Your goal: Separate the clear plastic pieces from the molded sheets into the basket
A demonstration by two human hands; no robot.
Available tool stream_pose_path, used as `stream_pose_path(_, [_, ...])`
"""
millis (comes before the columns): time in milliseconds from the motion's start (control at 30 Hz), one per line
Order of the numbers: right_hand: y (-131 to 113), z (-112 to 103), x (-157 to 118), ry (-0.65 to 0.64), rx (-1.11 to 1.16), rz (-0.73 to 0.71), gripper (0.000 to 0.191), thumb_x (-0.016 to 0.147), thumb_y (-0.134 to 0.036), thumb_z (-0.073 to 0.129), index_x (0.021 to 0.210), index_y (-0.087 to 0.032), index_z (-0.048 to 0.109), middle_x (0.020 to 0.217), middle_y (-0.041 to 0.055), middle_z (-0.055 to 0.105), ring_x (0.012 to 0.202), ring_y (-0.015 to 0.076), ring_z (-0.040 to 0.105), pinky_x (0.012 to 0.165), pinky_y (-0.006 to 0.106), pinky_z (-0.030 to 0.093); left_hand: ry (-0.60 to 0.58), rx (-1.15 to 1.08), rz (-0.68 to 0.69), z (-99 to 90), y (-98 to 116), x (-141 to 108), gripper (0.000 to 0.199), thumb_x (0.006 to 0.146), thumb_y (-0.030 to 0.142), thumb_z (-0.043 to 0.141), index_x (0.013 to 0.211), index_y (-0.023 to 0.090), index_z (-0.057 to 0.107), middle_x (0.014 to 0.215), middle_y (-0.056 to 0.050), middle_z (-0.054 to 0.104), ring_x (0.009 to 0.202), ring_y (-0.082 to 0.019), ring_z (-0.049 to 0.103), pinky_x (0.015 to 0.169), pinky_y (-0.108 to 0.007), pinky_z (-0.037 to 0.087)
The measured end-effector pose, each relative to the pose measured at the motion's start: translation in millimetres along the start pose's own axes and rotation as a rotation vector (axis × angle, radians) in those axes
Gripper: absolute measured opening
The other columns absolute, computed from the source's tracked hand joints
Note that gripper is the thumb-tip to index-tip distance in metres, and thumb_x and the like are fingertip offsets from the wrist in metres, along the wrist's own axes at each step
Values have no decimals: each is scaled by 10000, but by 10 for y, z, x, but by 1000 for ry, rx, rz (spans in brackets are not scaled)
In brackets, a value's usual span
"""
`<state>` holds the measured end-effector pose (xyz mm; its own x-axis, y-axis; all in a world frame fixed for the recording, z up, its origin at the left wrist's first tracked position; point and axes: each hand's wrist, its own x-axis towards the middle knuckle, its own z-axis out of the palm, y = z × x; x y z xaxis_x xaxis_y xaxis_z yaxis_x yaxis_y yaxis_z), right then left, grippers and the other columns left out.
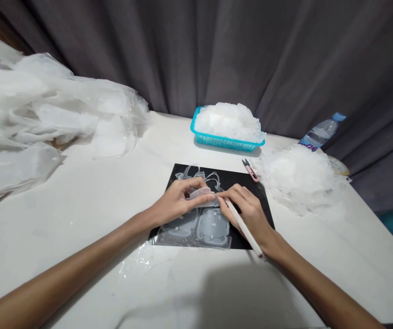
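Note:
My left hand [184,197] pinches a small translucent plastic piece [200,193] above a black mat [235,177]. Wrapped around a slim white pen-like tool [243,225], my right hand [249,208] brings its fingertips up to that piece's right edge. The tool's tip is hidden by the fingers, so its kind is unclear. Below both hands lies a clear molded plastic sheet [213,225] with rounded panels. Curly clear plastic offcuts [213,176] rest on the mat just beyond my fingers.
A turquoise basket [228,141] heaped with translucent pieces stands at the back. Pink-handled thread snips [251,171] lie beside a pile of clear scraps [295,178] on the right. Behind it leans a water bottle [323,131]. Large translucent sheets [52,100] cover the left.

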<state>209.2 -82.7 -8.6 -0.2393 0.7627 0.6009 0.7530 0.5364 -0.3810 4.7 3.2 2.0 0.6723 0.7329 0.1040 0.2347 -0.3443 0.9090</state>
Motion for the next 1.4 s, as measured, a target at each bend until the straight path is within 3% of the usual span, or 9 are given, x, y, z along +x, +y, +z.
stream_pose_path(133, [0, -42, -16, -5, 151, 74, 160, 1014, -126, 582, 1127, -200, 667, 958, 54, 681, 873, 191, 659, 825, 340, 513, -1, -11, -2, -27, 22, 0, 290, 958, 462, 678, 894, 184, 729, 842, -5, 681, 797, -153, 614, 713, -275, 453])
stream_pose_path(433, [-13, -66, -17, 16, 176, 50, 149, 1007, -113, 570, 1076, -204, 665, 902, 39, 666, 811, 178, 620, 775, 339, 479, -33, -13, -21, -2, 123, -25, 303, 991, 459, 635, 924, 180, 732, 876, -13, 701, 828, -167, 634, 758, -278, 472])
stream_pose_path(700, [-38, -25, -33, 12, -184, -190, 161, 954, -52, 566, 884, -197, 579, 763, 26, 613, 701, 178, 548, 684, 331, 411, -50, 131, 45, 71, 119, -119, 295, 1010, 436, 600, 875, 177, 638, 711, 35, 545, 634, -113, 502, 576, -231, 375])
stream_pose_path(833, [-43, -23, -48, -36, -280, -264, 209, 971, -54, 526, 857, -227, 552, 745, 20, 583, 702, 188, 536, 674, 343, 399, -99, 67, -44, 91, 90, -140, 270, 1007, 451, 593, 913, 198, 608, 590, 68, 497, 448, -86, 492, 416, -192, 348])
stream_pose_path(1000, [-60, -43, -98, -82, -293, -329, 251, 957, -56, 510, 793, -246, 503, 692, 4, 483, 655, 193, 460, 630, 354, 364, 211, -119, -260, -60, -85, -3, 303, 955, 451, 656, 864, 176, 567, 525, 54, 547, 315, -69, 440, 311, -174, 319])
stream_pose_path(1067, [-46, -69, -110, -58, -250, -279, 233, 942, -47, 519, 814, -241, 505, 703, 0, 485, 660, 187, 465, 629, 344, 375, 229, -150, -277, -115, -105, 33, 337, 930, 479, 694, 874, 160, 601, 579, 36, 567, 363, -64, 461, 318, -161, 360])
stream_pose_path(1167, [13, -111, -116, 4, -129, -103, 204, 935, -48, 536, 846, -229, 508, 730, -10, 487, 670, 170, 478, 645, 320, 407, 136, -210, -244, -135, -49, 23, 370, 908, 524, 721, 909, 161, 650, 725, 4, 595, 510, -91, 546, 355, -164, 470])
stream_pose_path(1267, [78, -135, -116, -11, 13, 85, 185, 962, -83, 547, 843, -221, 522, 761, -14, 499, 686, 151, 503, 660, 302, 425, 88, -262, -226, -122, 32, -18, 376, 909, 542, 720, 929, 172, 652, 762, -6, 601, 558, -103, 558, 355, -160, 490])
stream_pose_path(1400, [109, -149, -108, -3, 104, 171, 130, 1008, -139, 568, 902, -210, 596, 820, 2, 579, 752, 149, 569, 717, 298, 471, 90, -323, -209, -120, 96, -39, 362, 910, 526, 730, 948, 179, 633, 800, -8, 603, 588, -113, 584, 399, -187, 552])
